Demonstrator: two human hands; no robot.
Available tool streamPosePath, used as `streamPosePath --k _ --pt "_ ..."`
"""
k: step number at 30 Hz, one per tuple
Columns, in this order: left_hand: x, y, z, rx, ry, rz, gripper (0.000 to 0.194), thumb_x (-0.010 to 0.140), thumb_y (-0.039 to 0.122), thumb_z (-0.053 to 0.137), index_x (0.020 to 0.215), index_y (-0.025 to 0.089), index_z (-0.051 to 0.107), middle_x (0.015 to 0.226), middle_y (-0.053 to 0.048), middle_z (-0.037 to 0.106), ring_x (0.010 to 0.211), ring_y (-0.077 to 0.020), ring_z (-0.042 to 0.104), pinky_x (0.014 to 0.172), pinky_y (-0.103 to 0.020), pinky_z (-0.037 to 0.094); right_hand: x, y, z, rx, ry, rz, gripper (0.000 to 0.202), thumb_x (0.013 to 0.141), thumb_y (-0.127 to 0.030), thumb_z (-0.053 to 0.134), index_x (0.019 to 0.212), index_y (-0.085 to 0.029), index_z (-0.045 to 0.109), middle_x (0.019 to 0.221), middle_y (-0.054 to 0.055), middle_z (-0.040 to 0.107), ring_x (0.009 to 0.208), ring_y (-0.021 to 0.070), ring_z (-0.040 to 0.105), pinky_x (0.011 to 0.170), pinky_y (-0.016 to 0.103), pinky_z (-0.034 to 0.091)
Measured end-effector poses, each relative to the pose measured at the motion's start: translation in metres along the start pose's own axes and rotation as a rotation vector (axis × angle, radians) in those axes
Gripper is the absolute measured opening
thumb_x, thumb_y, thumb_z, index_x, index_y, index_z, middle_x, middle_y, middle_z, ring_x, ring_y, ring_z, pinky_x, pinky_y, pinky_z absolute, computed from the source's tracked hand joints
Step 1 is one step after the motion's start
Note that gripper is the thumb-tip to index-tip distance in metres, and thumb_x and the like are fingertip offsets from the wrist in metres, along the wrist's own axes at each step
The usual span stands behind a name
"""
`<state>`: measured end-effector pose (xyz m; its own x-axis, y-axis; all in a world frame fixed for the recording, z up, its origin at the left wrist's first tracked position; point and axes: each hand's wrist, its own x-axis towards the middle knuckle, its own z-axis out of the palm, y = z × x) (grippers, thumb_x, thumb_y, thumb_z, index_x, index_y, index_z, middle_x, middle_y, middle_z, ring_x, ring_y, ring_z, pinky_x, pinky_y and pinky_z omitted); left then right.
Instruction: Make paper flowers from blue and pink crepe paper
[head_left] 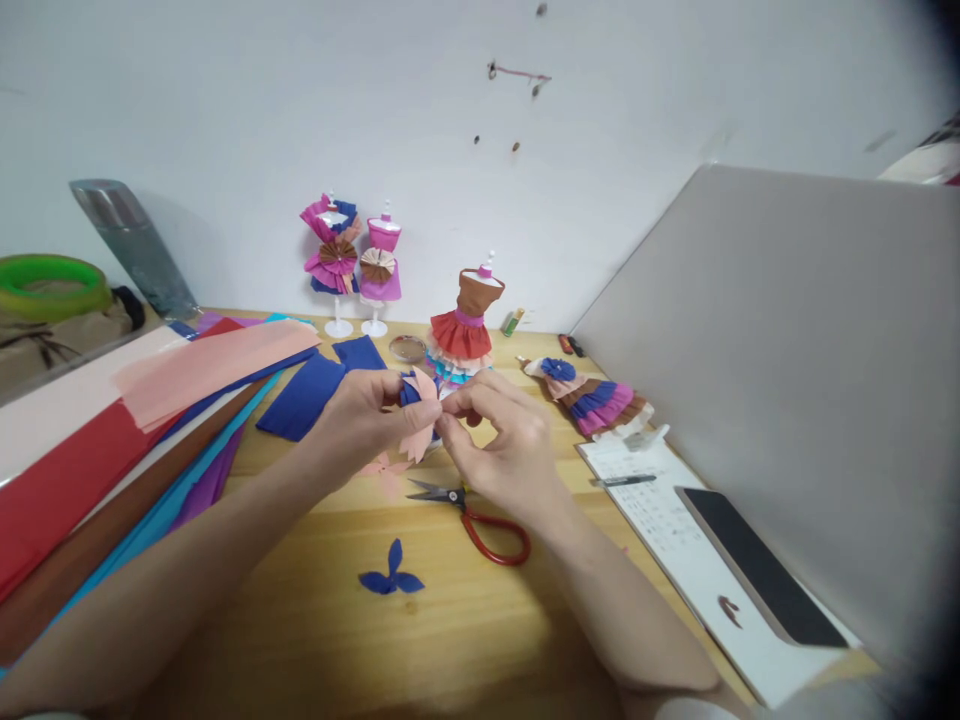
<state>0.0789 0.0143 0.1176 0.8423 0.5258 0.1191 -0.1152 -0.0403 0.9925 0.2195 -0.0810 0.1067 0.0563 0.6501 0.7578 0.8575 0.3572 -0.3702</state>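
Both hands meet above the middle of the wooden table. My left hand [367, 415] pinches a peach and blue paper flower [421, 420] between thumb and fingers. My right hand [506, 430] is closed, its fingertips pressed together at the flower's right edge; what sits between them is too small to make out. Below lies a pair of scissors [450, 496] with red handles and parted blades. A peach paper cutout [386, 474] rests left of the scissors, partly under my hands. Nearer to me is a blue three-petal paper piece [393, 573].
Coloured paper strips [112, 440] cover the left side, with blue paper [304, 395] beside them. Mini dress forms [471, 320] in paper dresses stand at the back. To the right are another paper dress [600, 400], a pen [626, 480], a phone [761, 565] and a grey panel [795, 380].
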Motion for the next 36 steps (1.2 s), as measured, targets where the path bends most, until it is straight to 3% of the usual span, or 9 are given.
streamPosePath --k 5,12,17,21,27,32,36 --pt "0.001 -0.001 0.002 0.200 0.126 -0.020 0.021 0.072 0.028 0.065 0.060 0.015 0.055 0.053 0.001 0.054 0.050 -0.0101 0.048 0.044 -0.021 0.036 -0.001 0.002 -0.002 -0.044 -0.020 0.009 0.014 0.081 -0.010 0.055 0.071 -0.019 0.060 0.066 0.002 0.059 0.062 0.0144 0.053 0.056 0.028 0.041" --pt "-0.001 -0.008 0.001 0.733 0.215 0.233 0.019 0.072 0.018 0.056 0.055 0.017 0.047 0.054 0.004 0.044 0.054 -0.0087 0.039 0.051 -0.022 0.028 -0.002 0.003 0.000 -0.102 -0.111 -0.009 0.019 0.082 -0.010 0.054 0.065 -0.017 0.056 0.063 0.002 0.054 0.058 0.0133 0.049 0.053 0.026 0.037" --pt "-0.001 -0.001 0.003 1.003 0.197 0.233 0.023 0.064 0.011 0.057 0.051 0.018 0.039 0.051 0.003 0.042 0.052 -0.0105 0.035 0.053 -0.025 0.025 -0.001 0.005 0.005 -0.069 -0.184 0.058 0.017 0.073 -0.008 0.052 0.061 -0.019 0.050 0.062 0.001 0.050 0.058 0.0125 0.046 0.054 0.025 0.036" --pt "0.002 0.000 0.003 1.015 0.142 0.208 0.026 0.067 0.014 0.057 0.052 0.018 0.037 0.051 0.003 0.043 0.051 -0.0101 0.034 0.053 -0.024 0.025 0.000 0.006 0.007 0.080 -0.235 0.201 0.015 0.067 -0.008 0.051 0.057 -0.019 0.047 0.059 -0.001 0.046 0.056 0.0109 0.042 0.053 0.026 0.033" --pt "0.004 -0.001 -0.001 0.956 0.029 0.218 0.021 0.068 0.017 0.055 0.053 0.017 0.041 0.050 0.004 0.043 0.052 -0.0087 0.035 0.053 -0.023 0.024 0.003 0.013 0.011 0.324 -0.304 0.450 0.029 0.061 -0.015 0.055 0.049 -0.021 0.029 0.054 -0.005 0.029 0.055 0.0081 0.027 0.048 0.024 0.021" --pt "0.006 0.000 -0.003 0.981 -0.068 0.198 0.019 0.062 0.012 0.054 0.050 0.017 0.041 0.048 0.005 0.041 0.051 -0.0076 0.031 0.052 -0.023 0.023 0.003 0.023 0.017 0.597 -0.471 0.669 0.011 0.055 -0.018 0.056 0.048 -0.018 0.047 0.050 -0.006 0.038 0.049 0.0062 0.029 0.045 0.022 0.021" --pt "0.008 0.000 -0.006 0.867 -0.127 0.169 0.014 0.057 0.008 0.053 0.049 0.015 0.045 0.048 0.006 0.040 0.052 -0.0070 0.031 0.051 -0.022 0.024 0.006 0.027 0.016 0.740 -0.539 0.728 0.006 0.053 -0.019 0.055 0.047 -0.017 0.053 0.047 -0.005 0.045 0.047 0.0059 0.033 0.047 0.022 0.025"
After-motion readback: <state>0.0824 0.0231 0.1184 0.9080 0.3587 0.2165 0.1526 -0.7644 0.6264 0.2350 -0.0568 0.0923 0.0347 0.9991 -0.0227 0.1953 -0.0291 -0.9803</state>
